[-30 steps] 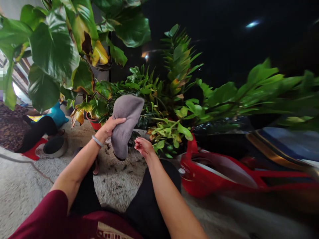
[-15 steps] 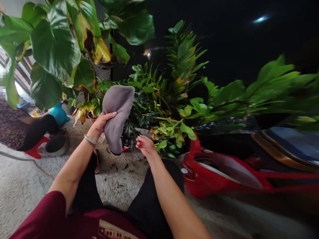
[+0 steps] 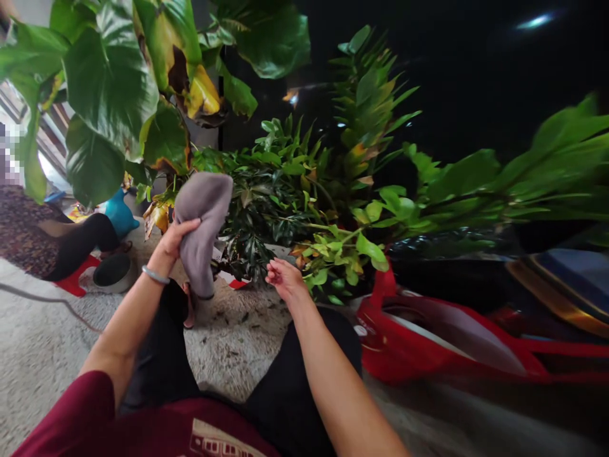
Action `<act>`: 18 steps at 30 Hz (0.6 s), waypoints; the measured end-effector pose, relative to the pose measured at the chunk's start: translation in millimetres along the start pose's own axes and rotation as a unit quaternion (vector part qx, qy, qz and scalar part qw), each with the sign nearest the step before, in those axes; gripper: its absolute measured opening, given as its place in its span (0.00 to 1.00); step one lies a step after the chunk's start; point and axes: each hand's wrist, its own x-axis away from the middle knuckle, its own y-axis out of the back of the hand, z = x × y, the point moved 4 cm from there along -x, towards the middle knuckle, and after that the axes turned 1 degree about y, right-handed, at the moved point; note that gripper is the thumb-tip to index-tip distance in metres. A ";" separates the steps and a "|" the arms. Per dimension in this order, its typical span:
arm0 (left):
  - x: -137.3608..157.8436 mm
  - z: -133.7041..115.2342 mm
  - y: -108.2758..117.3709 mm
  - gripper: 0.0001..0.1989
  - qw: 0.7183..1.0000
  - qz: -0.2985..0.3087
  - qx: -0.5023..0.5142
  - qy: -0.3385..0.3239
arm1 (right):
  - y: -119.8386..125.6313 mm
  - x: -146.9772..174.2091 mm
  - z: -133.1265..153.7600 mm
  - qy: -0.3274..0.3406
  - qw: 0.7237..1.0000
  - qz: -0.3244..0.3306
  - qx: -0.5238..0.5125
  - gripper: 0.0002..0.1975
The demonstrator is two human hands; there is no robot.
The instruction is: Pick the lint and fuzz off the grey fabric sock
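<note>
My left hand (image 3: 174,242), with a bangle at the wrist, is closed around a grey plush fabric piece (image 3: 202,222). The piece is curved and folded, its narrow end hanging down, and my thumb lies across its face. Some of my left fingers are hidden behind it. To the right, my right hand (image 3: 284,279) has its fingers curled together beside dark narrow plant leaves (image 3: 247,244). Whatever those fingers hold, if anything, is too small to make out. The two hands are apart, and only the left touches the fabric.
Large leaves (image 3: 111,89) hang at upper left, with more plants (image 3: 352,235) ahead. A red bag (image 3: 394,355) stands at my right. At far left a person (image 3: 28,228) sits on a red stool (image 3: 78,279) near a grey basin (image 3: 114,274). A cable (image 3: 42,298) crosses the concrete floor (image 3: 228,355).
My left hand has moved left and slightly down with the grey fabric piece, farther from my right hand. The right hand stays curled near the leaves. The view has shifted a little.
</note>
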 end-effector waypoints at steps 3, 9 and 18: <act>-25.1 -3.9 1.9 0.18 0.998 -0.056 0.020 0.024 | -5.6 2.5 -0.8 0.013 1.000 0.007 -0.015 0.17; 35.7 117.2 25.7 0.18 0.968 -0.055 -0.054 0.240 | -2.0 1.0 -2.4 0.010 1.000 -0.005 -0.006 0.16; 16.7 9.8 25.6 0.24 0.998 -0.039 0.033 0.024 | -6.2 1.9 -1.9 0.016 1.000 0.012 -0.017 0.18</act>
